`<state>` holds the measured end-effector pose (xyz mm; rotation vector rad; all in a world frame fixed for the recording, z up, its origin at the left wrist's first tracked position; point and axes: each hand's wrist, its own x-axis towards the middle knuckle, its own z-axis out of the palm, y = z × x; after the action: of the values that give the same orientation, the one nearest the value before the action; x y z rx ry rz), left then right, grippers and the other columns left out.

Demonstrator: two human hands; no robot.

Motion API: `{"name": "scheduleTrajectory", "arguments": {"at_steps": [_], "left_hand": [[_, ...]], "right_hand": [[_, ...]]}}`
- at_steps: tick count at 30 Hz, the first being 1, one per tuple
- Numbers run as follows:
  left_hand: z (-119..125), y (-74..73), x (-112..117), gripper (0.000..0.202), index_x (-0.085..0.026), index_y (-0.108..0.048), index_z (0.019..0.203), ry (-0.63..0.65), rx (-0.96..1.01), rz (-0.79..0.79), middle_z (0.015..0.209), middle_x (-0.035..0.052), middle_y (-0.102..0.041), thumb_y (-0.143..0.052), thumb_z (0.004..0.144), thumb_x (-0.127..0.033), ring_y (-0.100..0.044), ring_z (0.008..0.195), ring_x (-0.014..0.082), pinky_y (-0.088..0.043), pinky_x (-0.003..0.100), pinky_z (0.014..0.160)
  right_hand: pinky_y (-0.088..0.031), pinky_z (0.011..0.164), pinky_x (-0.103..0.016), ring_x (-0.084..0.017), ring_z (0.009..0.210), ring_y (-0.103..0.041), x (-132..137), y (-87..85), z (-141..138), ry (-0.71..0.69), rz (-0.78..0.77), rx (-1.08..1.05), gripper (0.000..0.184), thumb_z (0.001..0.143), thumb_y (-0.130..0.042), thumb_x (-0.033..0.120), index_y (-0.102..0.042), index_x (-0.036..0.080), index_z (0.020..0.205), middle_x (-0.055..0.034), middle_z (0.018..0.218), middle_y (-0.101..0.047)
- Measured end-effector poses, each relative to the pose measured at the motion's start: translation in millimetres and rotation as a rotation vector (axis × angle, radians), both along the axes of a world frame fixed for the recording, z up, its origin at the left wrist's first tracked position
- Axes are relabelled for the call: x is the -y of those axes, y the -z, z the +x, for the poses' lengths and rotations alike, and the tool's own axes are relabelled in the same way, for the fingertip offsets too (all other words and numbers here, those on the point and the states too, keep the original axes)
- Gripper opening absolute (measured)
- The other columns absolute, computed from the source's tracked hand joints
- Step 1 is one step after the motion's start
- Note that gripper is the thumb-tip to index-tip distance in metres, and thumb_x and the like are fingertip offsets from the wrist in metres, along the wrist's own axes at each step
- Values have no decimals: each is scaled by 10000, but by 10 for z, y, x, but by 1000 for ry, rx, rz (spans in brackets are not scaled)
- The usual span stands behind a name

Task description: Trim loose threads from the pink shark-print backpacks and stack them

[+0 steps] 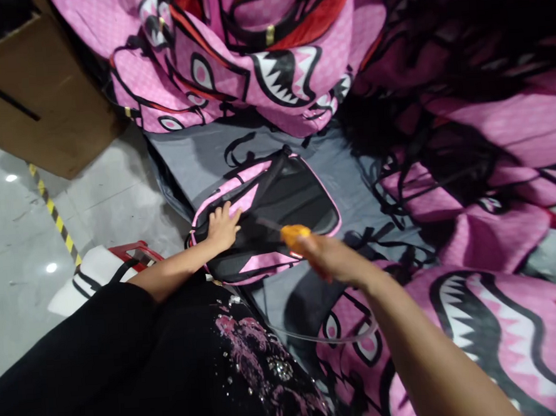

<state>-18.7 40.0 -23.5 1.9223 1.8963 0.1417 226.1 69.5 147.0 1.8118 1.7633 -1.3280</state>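
Observation:
A pink and black backpack point(278, 214) with a shark-mouth print lies on a grey cloth point(218, 155) in front of me. My left hand point(222, 227) rests flat on its left edge, fingers spread. My right hand point(325, 255) is blurred by motion and grips a small tool with an orange handle point(294, 233) and a thin metal tip that points at the backpack's black panel. A thin clear tube point(324, 339) hangs under my right forearm.
Several more pink shark-print backpacks are piled at the back point(259, 52) and on the right point(492, 320). A brown cardboard box point(40, 91) stands at the upper left. The grey floor point(21, 249) has a yellow-black stripe. A white and red object point(107, 272) lies by my left elbow.

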Motion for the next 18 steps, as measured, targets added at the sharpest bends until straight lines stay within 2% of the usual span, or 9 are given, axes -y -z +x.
{"name": "scheduleTrajectory", "arguments": {"at_steps": [2, 3, 5, 7, 10, 12, 14, 16, 18], "left_hand": [[68, -55, 95, 526, -247, -458, 1466, -21, 15, 54, 1627, 152, -204, -515, 945, -292, -272, 1420, 403, -288, 560, 1105], [123, -87, 178, 518, -236, -459, 1463, 9, 35, 77, 1632, 150, -192, -502, 952, -307, -239, 1444, 393, -268, 550, 1124], [273, -135, 402, 574, -224, -417, 1486, 153, 88, 67, 1631, 161, -192, -519, 945, -387, -243, 1451, 375, -282, 523, 1127], [440, -141, 637, 734, -208, -345, 1521, 342, 107, -4, 1619, 190, -217, -606, 886, -468, -309, 1418, 374, -332, 503, 1097], [611, -74, 846, 848, -186, -289, 1543, 496, 3, -59, 1600, 223, -250, -701, 823, -360, -381, 1364, 383, -365, 500, 1061], [644, -24, 882, 781, -181, -286, 1546, 516, -74, -46, 1581, 237, -286, -629, 845, -191, -435, 1321, 373, -390, 485, 1028], [634, 1, 889, 737, -167, -306, 1539, 516, -93, -39, 1550, 254, -333, -540, 844, -88, -479, 1281, 365, -408, 478, 1002], [608, 4, 892, 698, -161, -352, 1519, 514, -43, -41, 1514, 254, -390, -508, 845, -71, -494, 1272, 364, -398, 496, 1018], [579, -1, 869, 597, -183, -423, 1478, 474, 96, -65, 1420, 220, -516, -498, 888, -135, -538, 1233, 340, -407, 485, 1019]], "right_hand": [[-375, 404, -238, -146, 390, -495, 81, 28, 131, 1, -105, 14, 526, 974, -305, 612, -617, 189, 956, 20, 487, -496], [-378, 412, -240, -151, 397, -501, 113, 43, 202, 51, -53, 98, 538, 982, -287, 598, -625, 180, 994, 19, 484, -491], [-388, 431, -243, -155, 410, -513, 163, 68, 329, 132, 78, 243, 575, 999, -238, 570, -639, 159, 1009, 6, 487, -499], [-389, 440, -243, -154, 420, -523, 209, 92, 407, 106, 47, 227, 569, 996, -263, 578, -644, 157, 1027, -8, 522, -541], [-394, 472, -233, -152, 477, -562, 287, 137, 451, 64, 73, 216, 534, 997, -300, 576, -641, 174, 1079, -28, 617, -616], [-400, 497, -229, -156, 523, -590, 348, 161, 480, 38, 127, 253, 509, 1001, -323, 558, -648, 169, 1055, -43, 650, -638], [-397, 494, -233, -161, 517, -593, 416, 170, 531, 22, 101, 251, 517, 1000, -325, 558, -654, 159, 999, -43, 610, -623], [-385, 469, -236, -157, 460, -566, 481, 160, 598, 57, 68, 234, 539, 1002, -296, 565, -646, 159, 961, -21, 536, -577], [-377, 449, -235, -150, 420, -540, 536, 134, 671, 97, 9, 169, 543, 998, -285, 581, -631, 166, 936, -4, 499, -549]]}}
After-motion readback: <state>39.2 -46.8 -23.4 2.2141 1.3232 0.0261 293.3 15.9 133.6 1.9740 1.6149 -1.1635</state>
